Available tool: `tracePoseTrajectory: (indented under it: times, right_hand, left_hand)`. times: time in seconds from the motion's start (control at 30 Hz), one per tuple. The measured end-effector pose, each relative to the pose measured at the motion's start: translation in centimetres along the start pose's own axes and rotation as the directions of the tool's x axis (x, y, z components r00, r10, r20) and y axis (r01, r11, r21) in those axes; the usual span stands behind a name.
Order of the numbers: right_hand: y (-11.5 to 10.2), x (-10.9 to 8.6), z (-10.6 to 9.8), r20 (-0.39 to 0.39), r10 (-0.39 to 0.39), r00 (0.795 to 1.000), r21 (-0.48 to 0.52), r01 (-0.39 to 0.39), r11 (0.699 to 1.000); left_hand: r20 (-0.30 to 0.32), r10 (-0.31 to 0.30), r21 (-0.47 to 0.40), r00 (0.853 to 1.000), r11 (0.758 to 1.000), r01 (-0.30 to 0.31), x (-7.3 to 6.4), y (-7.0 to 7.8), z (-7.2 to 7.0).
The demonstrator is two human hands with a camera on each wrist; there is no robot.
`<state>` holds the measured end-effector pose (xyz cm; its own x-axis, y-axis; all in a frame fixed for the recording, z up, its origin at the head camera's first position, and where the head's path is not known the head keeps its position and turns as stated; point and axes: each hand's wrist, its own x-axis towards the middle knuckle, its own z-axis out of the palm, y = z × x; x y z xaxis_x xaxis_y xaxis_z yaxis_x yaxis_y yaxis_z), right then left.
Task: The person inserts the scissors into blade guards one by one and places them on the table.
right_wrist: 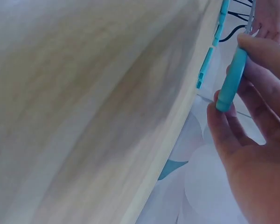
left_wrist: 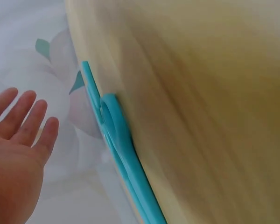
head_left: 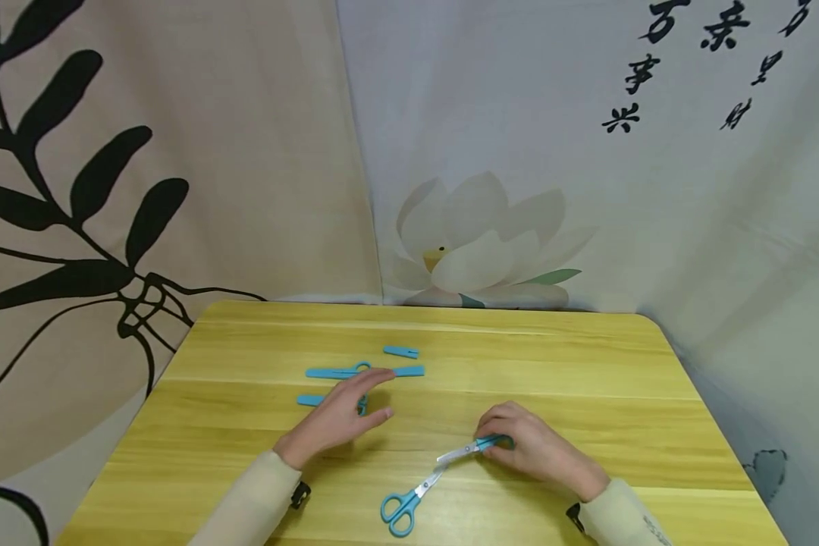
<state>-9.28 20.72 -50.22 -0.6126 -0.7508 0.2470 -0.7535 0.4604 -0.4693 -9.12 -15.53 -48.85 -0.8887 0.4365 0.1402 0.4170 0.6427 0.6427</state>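
My right hand (head_left: 535,447) pinches the blue handle (right_wrist: 232,84) of a pair of scissors, whose silver blades (head_left: 459,453) point left. Those blade tips overlap the blades of other blue-handled scissors (head_left: 400,509) lying near the front. With fingers extended and thumb apart, my left hand (head_left: 337,417) hovers by the blue pieces at the back left and holds nothing. Partly hidden behind it are a pair of blue scissors (head_left: 329,373) in the upper row and another blue piece (head_left: 310,400) below. In the left wrist view, a blue handle loop (left_wrist: 115,116) shows beside the hand.
A short blue slotted piece (head_left: 400,352) lies farthest back, with a flat blue strip (head_left: 409,371) just in front of it. Everything rests on a yellow wood-grain table (head_left: 587,364). Behind its far edge hangs a printed curtain (head_left: 280,152).
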Motion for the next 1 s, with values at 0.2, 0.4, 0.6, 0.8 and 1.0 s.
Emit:
tracePoseTrajectory:
  times: [0.2, 0.4, 0.6, 0.8, 1.0]
  right_hand:
    - [0.1, -0.3, -0.4, -0.031, 0.0, 1.0, -0.018, -0.001, 1.0]
    - [0.1, -0.6, -0.5, -0.037, 0.015, 0.999, -0.018, -0.015, 1.0]
    - [0.2, -0.8, -0.4, -0.056, -0.002, 0.998, -0.023, 0.001, 1.0]
    - [0.2, -0.6, -0.6, -0.055, -0.005, 0.998, -0.02, 0.004, 1.0]
    - [0.2, -0.4, -0.7, -0.037, 0.002, 0.999, -0.007, -0.003, 1.0]
  left_hand:
    - [0.033, -0.054, -0.005, 0.998, 0.999, 0.054, 2.4, 0.2, 0.8]
    - [0.032, -0.063, -0.046, 0.998, 0.997, 0.064, 4.5, -0.2, 1.3]
    - [0.048, -0.062, -0.07, 0.997, 0.995, 0.065, 6.2, -1.2, 1.6]
    - [0.075, -0.07, -0.053, 0.995, 0.996, 0.074, 7.4, -2.1, 1.8]
    - [0.086, -0.066, -0.006, 0.994, 0.998, 0.067, 8.4, -2.6, 1.9]
